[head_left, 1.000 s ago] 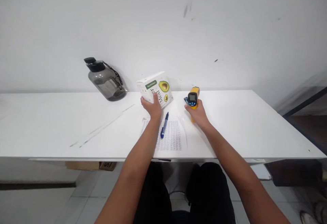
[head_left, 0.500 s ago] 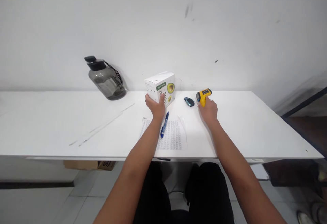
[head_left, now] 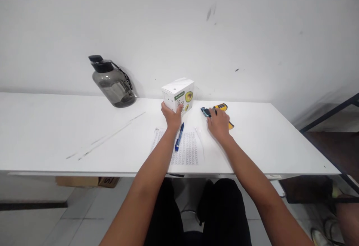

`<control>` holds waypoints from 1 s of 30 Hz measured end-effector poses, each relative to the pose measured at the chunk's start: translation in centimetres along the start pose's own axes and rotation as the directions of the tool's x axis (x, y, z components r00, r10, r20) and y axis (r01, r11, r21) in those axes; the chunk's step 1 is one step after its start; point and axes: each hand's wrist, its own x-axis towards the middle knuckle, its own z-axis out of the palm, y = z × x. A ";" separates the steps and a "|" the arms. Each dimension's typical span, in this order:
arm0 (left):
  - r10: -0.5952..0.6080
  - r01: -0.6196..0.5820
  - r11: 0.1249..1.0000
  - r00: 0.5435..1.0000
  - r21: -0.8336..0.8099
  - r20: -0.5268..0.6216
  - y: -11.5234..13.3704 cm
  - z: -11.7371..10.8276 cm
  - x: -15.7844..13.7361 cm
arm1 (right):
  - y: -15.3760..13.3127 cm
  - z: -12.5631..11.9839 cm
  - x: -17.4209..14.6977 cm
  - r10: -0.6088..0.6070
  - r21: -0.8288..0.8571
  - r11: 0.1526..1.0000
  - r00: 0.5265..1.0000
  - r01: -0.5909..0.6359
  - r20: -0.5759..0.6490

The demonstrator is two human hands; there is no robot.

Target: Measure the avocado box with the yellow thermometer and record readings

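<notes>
Fingers [head_left: 179, 109] of our left hand [head_left: 172, 119] grasp the white box [head_left: 181, 93] low down, thumb on its front, the rest round its side. Right hand [head_left: 219, 122]: palm down, fingers bent over the dark watch [head_left: 205, 112]; we cannot tell whether they grip it. Both our arms reach forward over the table [head_left: 269, 137]. Box upright near the wall [head_left: 157, 33], avocado print facing us. Yellow thermometer gun [head_left: 221, 107] on the table, partly hidden behind our right hand.
</notes>
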 end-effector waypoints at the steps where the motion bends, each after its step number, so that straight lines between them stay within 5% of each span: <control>1: 0.004 -0.004 1.000 1.000 -0.002 0.002 0.0 0.1 0.0 | -0.9 0.4 -0.3 -0.159 0.068 0.985 0.987 0.157 0.016; 4: 0.010 -0.010 1.000 1.000 0.009 0.001 -0.1 0.1 0.0 | -3.3 1.8 -1.2 -0.562 0.315 0.801 0.821 0.509 0.100; 6: 0.013 -0.013 1.000 1.000 0.018 -0.010 -0.2 0.1 0.0 | -3.9 2.4 -1.6 -0.658 0.400 0.720 0.741 0.567 0.133; 13: 0.017 -0.017 1.000 0.999 0.010 -0.032 -0.6 0.2 0.3 | -3.2 1.0 -2.1 -0.569 0.164 0.822 0.783 0.545 0.252; 17: 0.020 -0.018 0.999 0.998 0.027 -0.063 -0.6 0.4 0.3 | -4.1 1.0 -2.2 -0.638 0.166 0.767 0.710 0.620 0.298; 22: 0.041 -0.038 0.998 0.997 0.048 -0.064 -0.8 0.4 0.5 | -3.6 1.0 -2.3 -0.651 0.128 0.756 0.720 0.641 0.240; 27: 0.142 -0.124 0.986 0.975 0.114 -0.168 -0.8 0.4 0.7 | -1.8 0.9 -2.7 -0.704 0.006 0.688 0.666 0.726 0.247; 30: 0.225 -0.199 0.971 0.948 0.131 -0.226 -0.1 0.4 0.3 | -0.2 0.9 -2.9 -0.637 -0.009 0.759 0.745 0.651 0.201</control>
